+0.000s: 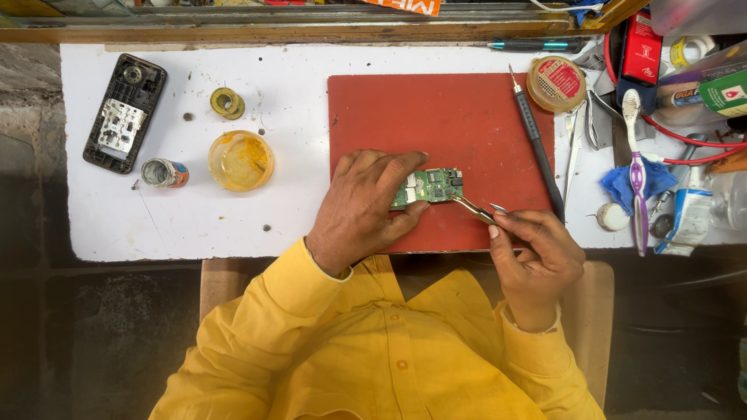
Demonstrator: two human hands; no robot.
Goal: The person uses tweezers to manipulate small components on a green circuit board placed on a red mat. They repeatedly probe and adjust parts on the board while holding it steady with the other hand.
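One small green circuit board (429, 187), chips exposed, pinched by left hand (366, 204)

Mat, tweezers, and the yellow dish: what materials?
Red mat: probably rubber or silicone, matte, no glare. Tweezers in the right hand: metal, thin and shiny. Yellow dish: translucent plastic or glass, can't tell which.

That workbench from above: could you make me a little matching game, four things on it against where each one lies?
Things:
1. green circuit board
2. black phone casing
3. soldering iron
4. toothbrush

Places:
A. far left of the white table
B. on the blue cloth, right side
C. along the red mat's right edge
D. on the red mat, under the left hand

Pairs: 1-D, 2-A, 3-C, 4-B
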